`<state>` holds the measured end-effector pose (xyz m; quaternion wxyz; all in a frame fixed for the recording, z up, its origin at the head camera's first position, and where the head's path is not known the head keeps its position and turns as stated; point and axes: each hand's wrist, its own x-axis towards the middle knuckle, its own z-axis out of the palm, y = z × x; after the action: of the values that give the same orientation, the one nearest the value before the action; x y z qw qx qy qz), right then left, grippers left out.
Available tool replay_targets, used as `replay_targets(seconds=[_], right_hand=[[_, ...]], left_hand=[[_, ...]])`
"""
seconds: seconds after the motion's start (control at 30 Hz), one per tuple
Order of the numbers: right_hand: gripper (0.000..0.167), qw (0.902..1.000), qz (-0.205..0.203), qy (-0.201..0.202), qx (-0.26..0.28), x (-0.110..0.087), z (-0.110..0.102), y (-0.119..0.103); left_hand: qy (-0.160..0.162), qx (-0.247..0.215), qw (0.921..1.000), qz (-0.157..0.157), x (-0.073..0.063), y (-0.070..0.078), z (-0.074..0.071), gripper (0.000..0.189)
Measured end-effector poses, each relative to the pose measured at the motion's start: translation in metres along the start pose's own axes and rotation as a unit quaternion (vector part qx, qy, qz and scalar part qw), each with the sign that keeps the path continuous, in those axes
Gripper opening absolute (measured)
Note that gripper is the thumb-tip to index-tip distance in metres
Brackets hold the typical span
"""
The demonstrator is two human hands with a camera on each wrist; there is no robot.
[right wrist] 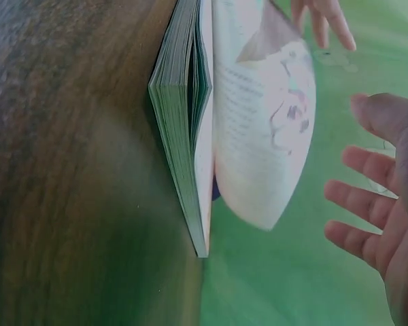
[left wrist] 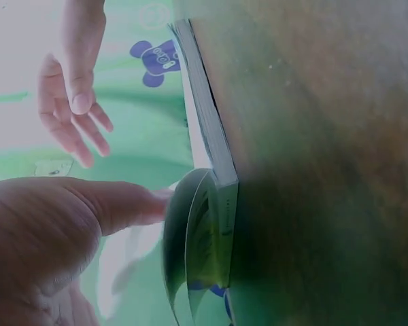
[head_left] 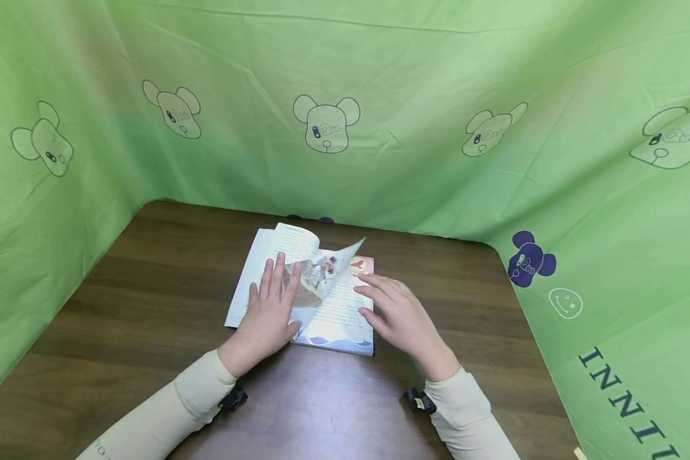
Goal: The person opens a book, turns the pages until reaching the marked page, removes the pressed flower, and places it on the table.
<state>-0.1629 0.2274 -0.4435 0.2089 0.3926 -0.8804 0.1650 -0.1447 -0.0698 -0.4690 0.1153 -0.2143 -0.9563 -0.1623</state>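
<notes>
An open book [head_left: 345,313] lies on the table, its right side a thick stack of pages. One illustrated page [right wrist: 285,129] stands up from the spine, curving over toward the right. Across the left-hand pages rests my left hand [head_left: 269,319], fingers straight and spread, with the thumb near the lower spine. In the left wrist view that thumb touches the bowed pages [left wrist: 180,238]. My right hand [head_left: 399,316] hovers by the book's right edge, fingers loosely bent and holding nothing; the right wrist view shows them apart from the raised page.
The book is on a dark wooden table [head_left: 121,306]. A green curtain [head_left: 236,166] with bear-head prints hangs round its back and sides. Each wrist wears a small black device, one of them a camera [head_left: 420,401] below the right sleeve.
</notes>
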Motion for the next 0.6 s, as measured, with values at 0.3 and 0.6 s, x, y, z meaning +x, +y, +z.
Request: replay_targets(seconds=[0.3,0.6], right_hand=[[0.049,0.9984,0.037,-0.042,0.004,-0.0006,0.0024,-0.0017],[0.055,0.9949,0.045,-0.087,0.025,-0.0014,0.0061,-0.0027]], left_hand=[[-0.034,0.035,0.9983,0.033,0.0017,-0.0015,-0.0032,0.108],[-0.092,0.046,0.9924,0.068,0.0015,-0.003,-0.006,0.091]])
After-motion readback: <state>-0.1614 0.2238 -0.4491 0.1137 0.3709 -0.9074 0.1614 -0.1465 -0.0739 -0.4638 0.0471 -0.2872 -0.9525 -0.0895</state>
